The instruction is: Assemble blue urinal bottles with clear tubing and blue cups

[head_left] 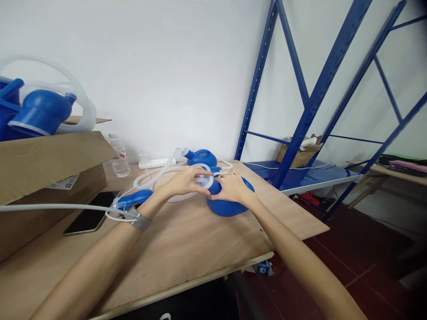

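Observation:
My right hand [234, 186] is wrapped round the neck end of a rounded blue plastic bottle [227, 208], which lies on the wooden table with its mouth to the left. Between the fingers of my left hand [187, 180] is a clear plastic cap [204, 182], held at the bottle's mouth. Whether the cap is seated on the neck I cannot tell. Behind my hands sits a second blue bottle [205, 157] with a handle. Coils of translucent hose [163, 168] lie beside it, and a blue plastic piece [135, 198] rests near my left wrist.
A cardboard box [50, 164] with blue bottles [46, 109] and hose stands at the left. Near it are a black phone [91, 213], a clear water bottle [119, 155] and a white power strip [156, 163]. Blue metal shelving [315, 93] rises at the right. A cable crosses my left wrist.

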The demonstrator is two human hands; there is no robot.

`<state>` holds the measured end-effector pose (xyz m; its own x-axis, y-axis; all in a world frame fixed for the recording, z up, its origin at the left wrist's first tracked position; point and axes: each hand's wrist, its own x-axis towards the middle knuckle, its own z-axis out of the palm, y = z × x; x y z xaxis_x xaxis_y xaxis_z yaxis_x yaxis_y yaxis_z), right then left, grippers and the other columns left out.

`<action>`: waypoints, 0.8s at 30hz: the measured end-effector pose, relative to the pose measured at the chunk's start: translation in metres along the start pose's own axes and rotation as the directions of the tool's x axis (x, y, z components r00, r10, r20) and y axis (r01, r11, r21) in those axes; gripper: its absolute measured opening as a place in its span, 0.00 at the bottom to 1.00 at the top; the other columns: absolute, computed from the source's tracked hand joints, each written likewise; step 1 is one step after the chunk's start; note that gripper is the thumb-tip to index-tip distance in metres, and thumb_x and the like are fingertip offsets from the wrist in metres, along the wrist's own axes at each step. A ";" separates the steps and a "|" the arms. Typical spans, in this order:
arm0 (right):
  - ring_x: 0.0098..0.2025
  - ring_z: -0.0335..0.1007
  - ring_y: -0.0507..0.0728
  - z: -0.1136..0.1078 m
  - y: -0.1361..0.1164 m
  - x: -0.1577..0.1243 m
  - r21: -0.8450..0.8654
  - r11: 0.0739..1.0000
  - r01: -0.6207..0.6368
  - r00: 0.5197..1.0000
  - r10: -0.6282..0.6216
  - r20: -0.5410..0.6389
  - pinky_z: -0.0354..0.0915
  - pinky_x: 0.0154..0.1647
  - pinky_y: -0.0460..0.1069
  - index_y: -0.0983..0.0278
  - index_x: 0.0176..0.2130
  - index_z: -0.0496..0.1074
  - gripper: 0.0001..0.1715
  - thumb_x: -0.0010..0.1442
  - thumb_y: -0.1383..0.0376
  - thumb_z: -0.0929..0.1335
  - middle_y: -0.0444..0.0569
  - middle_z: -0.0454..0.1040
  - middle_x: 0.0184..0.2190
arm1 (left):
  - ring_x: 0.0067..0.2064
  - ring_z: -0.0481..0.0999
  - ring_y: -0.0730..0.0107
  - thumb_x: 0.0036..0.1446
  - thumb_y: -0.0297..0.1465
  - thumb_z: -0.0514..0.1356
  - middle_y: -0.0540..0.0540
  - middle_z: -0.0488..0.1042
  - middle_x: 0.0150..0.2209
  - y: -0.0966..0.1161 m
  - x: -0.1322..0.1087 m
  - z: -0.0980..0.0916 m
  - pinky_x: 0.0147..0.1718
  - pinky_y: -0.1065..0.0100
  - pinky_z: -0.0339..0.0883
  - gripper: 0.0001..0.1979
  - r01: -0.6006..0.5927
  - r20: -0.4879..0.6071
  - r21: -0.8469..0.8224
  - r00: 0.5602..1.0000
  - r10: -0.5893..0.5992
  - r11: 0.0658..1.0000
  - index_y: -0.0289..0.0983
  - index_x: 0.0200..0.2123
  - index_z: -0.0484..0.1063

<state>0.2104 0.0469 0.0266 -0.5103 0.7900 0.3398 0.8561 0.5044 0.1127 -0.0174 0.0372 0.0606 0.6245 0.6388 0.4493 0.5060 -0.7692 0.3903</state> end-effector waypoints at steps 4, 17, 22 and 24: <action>0.54 0.74 0.72 -0.002 -0.001 0.000 0.009 1.000 -0.001 1.000 0.001 0.010 0.64 0.55 0.62 0.61 0.50 0.79 0.36 0.54 0.40 0.74 0.59 0.80 0.48 | 0.47 0.79 0.57 0.50 0.49 0.71 0.43 0.82 0.51 0.000 -0.001 -0.004 0.45 0.62 0.71 0.32 0.082 0.010 -0.118 0.997 -0.082 0.990 0.40 0.56 0.79; 0.63 0.62 0.73 0.008 -0.001 -0.008 0.185 0.982 0.036 0.966 0.013 -0.259 0.58 0.63 0.69 0.61 0.63 0.66 0.50 0.53 0.37 0.74 0.62 0.69 0.59 | 0.52 0.78 0.53 0.45 0.52 0.72 0.42 0.78 0.55 -0.010 -0.007 -0.023 0.49 0.58 0.72 0.36 0.165 0.042 -0.127 0.986 -0.161 0.978 0.40 0.53 0.74; 0.60 0.65 0.66 0.009 -0.025 -0.015 0.387 0.890 0.240 0.849 0.000 -0.529 0.60 0.64 0.64 0.59 0.51 0.76 0.20 0.65 0.51 0.71 0.56 0.72 0.54 | 0.46 0.78 0.55 0.40 0.54 0.74 0.42 0.76 0.52 -0.010 -0.008 -0.025 0.44 0.57 0.72 0.38 0.115 -0.035 -0.089 0.992 -0.118 0.989 0.41 0.50 0.70; 0.57 0.67 0.65 0.004 -0.040 -0.015 0.515 0.814 0.268 0.849 0.053 -0.525 0.62 0.63 0.63 0.58 0.48 0.78 0.15 0.68 0.54 0.68 0.54 0.76 0.50 | 0.45 0.77 0.56 0.40 0.53 0.74 0.43 0.76 0.50 -0.008 -0.009 -0.026 0.43 0.58 0.71 0.37 0.081 -0.027 -0.033 0.996 -0.082 0.996 0.40 0.49 0.69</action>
<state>0.1838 0.0163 0.0128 -0.3446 0.5147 0.7851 0.5179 0.8017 -0.2984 -0.0426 0.0384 0.0746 0.5650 0.6997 0.4372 0.5347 -0.7141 0.4519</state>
